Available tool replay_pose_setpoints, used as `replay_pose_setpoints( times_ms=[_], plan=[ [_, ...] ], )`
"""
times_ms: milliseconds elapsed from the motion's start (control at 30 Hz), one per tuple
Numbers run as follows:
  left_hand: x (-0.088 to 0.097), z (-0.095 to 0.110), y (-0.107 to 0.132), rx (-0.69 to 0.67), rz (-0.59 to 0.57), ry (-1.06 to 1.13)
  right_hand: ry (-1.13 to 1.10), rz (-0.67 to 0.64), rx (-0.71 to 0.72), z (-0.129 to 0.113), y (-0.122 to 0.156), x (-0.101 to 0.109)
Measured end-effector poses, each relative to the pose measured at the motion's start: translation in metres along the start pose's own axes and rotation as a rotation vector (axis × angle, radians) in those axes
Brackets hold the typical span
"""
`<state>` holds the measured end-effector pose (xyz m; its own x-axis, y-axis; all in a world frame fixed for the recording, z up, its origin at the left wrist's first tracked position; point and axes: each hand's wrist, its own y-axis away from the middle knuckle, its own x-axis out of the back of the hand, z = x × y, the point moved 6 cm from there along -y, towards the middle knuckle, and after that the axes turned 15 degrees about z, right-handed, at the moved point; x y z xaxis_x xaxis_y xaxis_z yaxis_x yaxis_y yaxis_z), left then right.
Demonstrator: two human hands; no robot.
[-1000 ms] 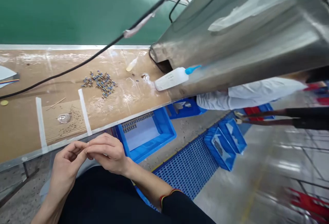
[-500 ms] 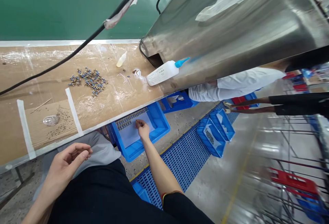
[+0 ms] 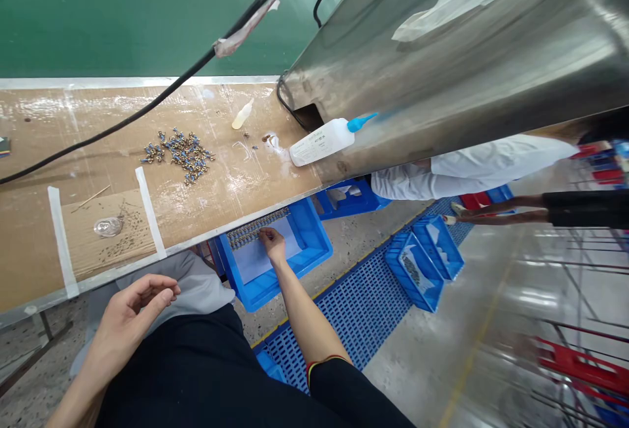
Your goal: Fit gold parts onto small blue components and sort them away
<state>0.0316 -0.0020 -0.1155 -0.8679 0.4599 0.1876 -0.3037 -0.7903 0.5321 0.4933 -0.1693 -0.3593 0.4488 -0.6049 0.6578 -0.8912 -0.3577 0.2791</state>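
Reaching into a blue bin (image 3: pixel 322 244) just below the edge of the desk (image 3: pixel 246 200), my right hand (image 3: pixel 273 246) has its fingertips bunched close together at the near row of small metal parts (image 3: pixel 246 236). Whether a part is pinched between them I cannot tell; the fingers hide it. The parts stand in close rows along the bin's desk side, on a white sheet (image 3: pixel 248 263) that covers its floor. My left hand (image 3: pixel 132 313) hangs in front of grey cloth (image 3: pixel 199 280), fingers loosely curled, a gap between thumb and fingers, and nothing visible in its grasp.

On the desk, a loose pile (image 3: pixel 190 158) of similar parts, blue and brass-coloured, lies well apart from both hands. Nearer me, two strips of white tape (image 3: pixel 150 213) flank a piece of cardboard (image 3: pixel 81 244) with a clear disc (image 3: pixel 108 226) and dark specks on it; a thin stick (image 3: pixel 91 198) lies at its far edge. To the right, a white bottle (image 3: pixel 322 142) with a blue nozzle lies on its side against a metal housing (image 3: pixel 442 80). A smaller bottle (image 3: pixel 242 115) lies beyond the pile.
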Motion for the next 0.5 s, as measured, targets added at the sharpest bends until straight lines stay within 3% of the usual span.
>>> replay_pose_setpoints(
  times_ms=[300, 400, 500],
  plan=[
    [0.002, -0.002, 0.0, 0.023, -0.003, 0.021, 0.01, 0.046, 0.013, -0.02, 0.008, 0.003],
    [0.002, -0.002, 0.001, 0.021, -0.004, 0.025, -0.009, 0.105, 0.042, -0.04, 0.017, 0.012],
    [0.002, -0.002, 0.003, 0.013, -0.005, 0.032, -0.051, 0.241, 0.115, -0.07, 0.034, 0.035]
  ],
)
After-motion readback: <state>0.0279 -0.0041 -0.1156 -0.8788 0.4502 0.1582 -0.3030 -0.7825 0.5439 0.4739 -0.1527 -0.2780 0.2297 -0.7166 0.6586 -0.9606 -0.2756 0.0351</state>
